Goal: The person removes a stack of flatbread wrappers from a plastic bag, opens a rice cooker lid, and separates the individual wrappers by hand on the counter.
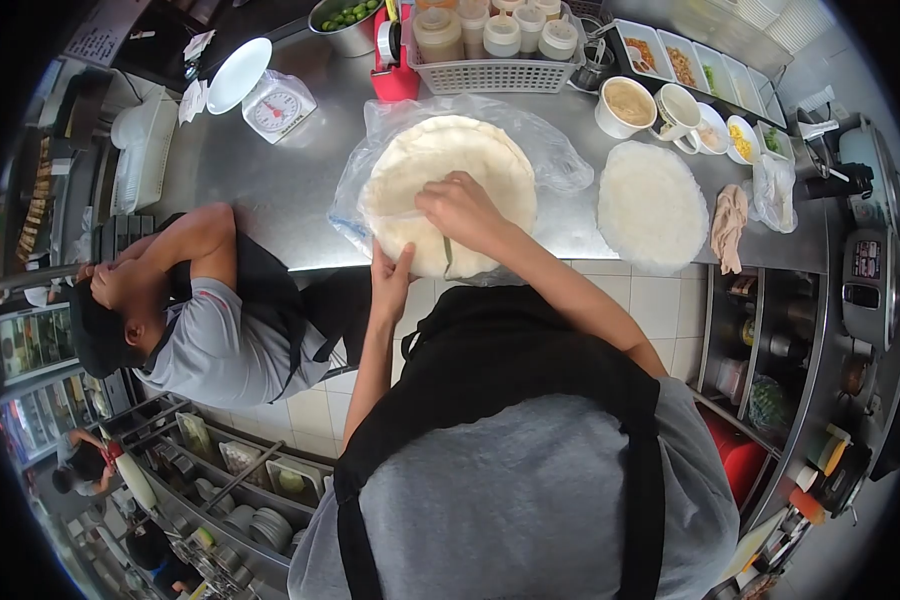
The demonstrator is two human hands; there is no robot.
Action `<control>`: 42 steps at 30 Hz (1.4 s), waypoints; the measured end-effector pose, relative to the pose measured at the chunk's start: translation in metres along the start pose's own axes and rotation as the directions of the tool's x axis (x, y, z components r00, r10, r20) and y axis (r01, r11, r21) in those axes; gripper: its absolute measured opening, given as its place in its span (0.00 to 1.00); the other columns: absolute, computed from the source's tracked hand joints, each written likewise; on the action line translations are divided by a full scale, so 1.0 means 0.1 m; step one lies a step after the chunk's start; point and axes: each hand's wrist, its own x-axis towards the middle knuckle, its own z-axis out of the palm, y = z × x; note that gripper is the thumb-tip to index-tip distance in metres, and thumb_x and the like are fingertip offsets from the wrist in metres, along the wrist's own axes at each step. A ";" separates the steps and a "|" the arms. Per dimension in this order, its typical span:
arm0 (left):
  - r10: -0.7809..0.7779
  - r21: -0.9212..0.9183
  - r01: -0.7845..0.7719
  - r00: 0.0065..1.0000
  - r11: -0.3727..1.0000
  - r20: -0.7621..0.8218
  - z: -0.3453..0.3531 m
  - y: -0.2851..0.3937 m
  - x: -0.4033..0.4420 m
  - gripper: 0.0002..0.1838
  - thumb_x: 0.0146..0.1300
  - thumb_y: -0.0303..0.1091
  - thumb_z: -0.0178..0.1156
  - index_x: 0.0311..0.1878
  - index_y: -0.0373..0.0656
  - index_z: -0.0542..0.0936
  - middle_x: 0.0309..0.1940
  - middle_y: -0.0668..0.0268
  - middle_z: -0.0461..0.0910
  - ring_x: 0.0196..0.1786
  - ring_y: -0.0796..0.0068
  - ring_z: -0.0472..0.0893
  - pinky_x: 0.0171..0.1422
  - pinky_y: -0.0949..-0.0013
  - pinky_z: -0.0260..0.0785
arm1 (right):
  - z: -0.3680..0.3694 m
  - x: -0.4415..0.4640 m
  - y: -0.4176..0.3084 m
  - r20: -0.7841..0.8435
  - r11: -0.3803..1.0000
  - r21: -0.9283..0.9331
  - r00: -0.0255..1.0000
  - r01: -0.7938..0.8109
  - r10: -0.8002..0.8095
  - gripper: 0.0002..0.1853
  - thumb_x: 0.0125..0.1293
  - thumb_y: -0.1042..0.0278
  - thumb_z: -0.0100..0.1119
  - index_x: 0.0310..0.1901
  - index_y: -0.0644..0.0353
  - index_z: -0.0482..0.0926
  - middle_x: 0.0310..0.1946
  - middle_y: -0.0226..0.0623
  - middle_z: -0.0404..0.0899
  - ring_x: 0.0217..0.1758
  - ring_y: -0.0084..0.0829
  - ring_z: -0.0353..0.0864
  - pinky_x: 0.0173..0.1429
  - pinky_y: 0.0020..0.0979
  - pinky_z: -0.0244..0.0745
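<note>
A stack of round, pale, thin dough sheets [450, 150] lies on a spread clear plastic bag [565, 165] at the table's front edge. My left hand [394, 278] grips the near-left rim of the stack, its thumb on top. Over the middle of the stack, my right hand [462, 210] is closed in a pinch, and a raised edge of the top sheet runs to its fingers. A narrow dark green strip [448, 256] shows below my right wrist; I cannot tell what it is. Another round sheet [653, 207] lies flat to the right.
Behind the stack stand a grey basket [495, 78] of sauce bottles and a red holder [395, 80]. A dial scale [278, 105] is at the left. Filling bowls [626, 107] and a cloth [730, 228] are at the right. A co-worker [210, 330] leans on the table at my left.
</note>
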 end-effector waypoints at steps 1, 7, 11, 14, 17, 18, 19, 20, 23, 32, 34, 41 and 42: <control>-0.079 0.057 0.078 0.997 0.995 0.019 -0.01 0.00 0.00 0.26 0.66 0.26 0.51 0.65 0.40 0.57 0.53 0.58 0.71 0.51 0.72 0.75 0.52 0.69 0.71 | 0.01 -0.05 -0.01 0.049 1.000 0.018 0.999 -0.012 0.011 0.04 0.52 0.71 0.58 0.27 0.61 0.77 0.27 0.38 0.78 0.33 0.40 0.79 0.40 0.39 0.73; -0.027 -0.179 0.045 0.995 0.983 0.100 -0.25 0.07 0.38 0.28 0.60 0.20 0.54 0.64 0.39 0.60 0.52 0.59 0.75 0.48 0.71 0.79 0.48 0.69 0.74 | 0.14 -0.11 -0.12 0.215 0.990 0.000 0.967 -0.140 0.137 0.05 0.51 0.69 0.60 0.26 0.59 0.77 0.26 0.36 0.78 0.34 0.39 0.80 0.41 0.37 0.72; 0.063 -0.052 -0.056 0.989 0.997 0.132 -0.24 0.14 0.35 0.34 0.58 0.17 0.53 0.68 0.39 0.55 0.53 0.58 0.74 0.50 0.72 0.77 0.51 0.72 0.71 | 0.31 0.06 -0.20 0.152 0.996 -0.078 0.987 -0.049 0.060 0.06 0.51 0.68 0.60 0.24 0.61 0.77 0.27 0.38 0.79 0.34 0.38 0.81 0.39 0.37 0.72; 0.155 -0.070 -0.149 0.984 0.986 0.084 -0.25 0.16 0.26 0.37 0.57 0.15 0.53 0.69 0.39 0.52 0.54 0.58 0.73 0.51 0.73 0.76 0.52 0.73 0.70 | 0.18 0.22 -0.11 0.132 0.998 -0.065 0.991 -0.011 0.019 0.06 0.52 0.69 0.60 0.25 0.62 0.78 0.28 0.40 0.79 0.34 0.39 0.80 0.39 0.38 0.72; 0.202 -0.180 -0.202 0.979 0.963 -0.016 -0.22 0.15 0.13 0.36 0.56 0.14 0.54 0.68 0.38 0.54 0.54 0.58 0.73 0.52 0.72 0.76 0.53 0.72 0.70 | -0.12 0.31 -0.06 0.091 0.995 0.042 0.992 -0.087 0.083 0.06 0.52 0.69 0.60 0.27 0.62 0.78 0.28 0.40 0.79 0.35 0.41 0.80 0.40 0.40 0.72; 0.206 -0.221 -0.213 0.977 0.952 -0.053 -0.21 0.14 0.10 0.35 0.56 0.14 0.54 0.68 0.38 0.55 0.54 0.58 0.73 0.52 0.72 0.76 0.53 0.71 0.70 | -0.17 0.29 -0.05 0.083 0.987 0.094 0.989 -0.128 0.121 0.06 0.52 0.69 0.60 0.28 0.62 0.79 0.29 0.40 0.79 0.36 0.41 0.80 0.41 0.40 0.72; 0.164 -0.197 -0.165 0.986 0.966 -0.022 -0.24 0.11 0.09 0.33 0.57 0.15 0.54 0.66 0.38 0.57 0.53 0.58 0.73 0.52 0.72 0.76 0.53 0.71 0.71 | -0.16 0.25 -0.03 0.097 0.980 0.125 0.985 -0.152 0.141 0.06 0.52 0.68 0.60 0.29 0.61 0.79 0.29 0.40 0.80 0.36 0.41 0.80 0.41 0.40 0.72; 0.120 -0.171 -0.117 0.993 0.978 0.009 -0.27 0.06 0.10 0.31 0.57 0.16 0.55 0.65 0.37 0.60 0.52 0.59 0.74 0.51 0.73 0.77 0.52 0.71 0.71 | -0.12 0.20 0.00 0.111 0.972 0.156 0.981 -0.177 0.161 0.06 0.52 0.68 0.60 0.29 0.61 0.79 0.30 0.41 0.80 0.37 0.41 0.80 0.42 0.40 0.72; 0.005 -0.066 -0.001 0.999 0.998 0.054 -0.33 0.09 0.19 0.25 0.59 0.22 0.57 0.60 0.37 0.65 0.49 0.60 0.76 0.48 0.74 0.78 0.51 0.70 0.73 | -0.02 0.15 0.01 0.260 0.948 0.176 0.941 -0.265 0.215 0.07 0.53 0.67 0.61 0.30 0.61 0.79 0.31 0.42 0.80 0.38 0.42 0.80 0.43 0.41 0.72; 0.108 0.105 -0.120 0.987 0.987 0.116 -0.43 0.18 0.35 0.20 0.60 0.26 0.59 0.56 0.36 0.70 0.45 0.62 0.79 0.43 0.75 0.80 0.41 0.73 0.75 | 0.14 0.41 -0.22 0.265 1.000 -0.012 0.964 -0.025 0.028 0.05 0.51 0.68 0.60 0.27 0.60 0.80 0.27 0.49 0.79 0.33 0.45 0.81 0.40 0.43 0.73; 0.101 0.044 -0.104 0.994 0.994 0.047 -0.47 0.09 0.31 0.20 0.60 0.25 0.60 0.56 0.36 0.70 0.45 0.61 0.79 0.44 0.75 0.80 0.42 0.73 0.75 | 0.08 0.47 -0.13 0.194 0.999 -0.019 0.980 -0.048 0.051 0.05 0.52 0.68 0.60 0.26 0.60 0.80 0.25 0.49 0.79 0.32 0.46 0.80 0.40 0.44 0.73; -0.017 -0.062 0.018 1.000 0.998 0.021 -0.38 -0.07 0.13 0.27 0.57 0.23 0.61 0.60 0.34 0.65 0.51 0.60 0.75 0.49 0.72 0.78 0.51 0.70 0.72 | -0.18 0.40 0.01 0.291 0.989 0.085 0.952 -0.120 0.091 0.05 0.51 0.70 0.59 0.29 0.61 0.80 0.25 0.46 0.79 0.35 0.46 0.80 0.41 0.42 0.74; 0.041 -0.052 -0.039 0.999 0.998 0.029 -0.41 -0.11 0.22 0.26 0.57 0.28 0.63 0.58 0.34 0.68 0.49 0.60 0.77 0.47 0.72 0.79 0.48 0.70 0.73 | -0.16 0.38 0.02 0.321 0.987 0.093 0.942 -0.134 0.098 0.05 0.51 0.70 0.60 0.29 0.61 0.80 0.26 0.45 0.79 0.36 0.45 0.80 0.42 0.41 0.74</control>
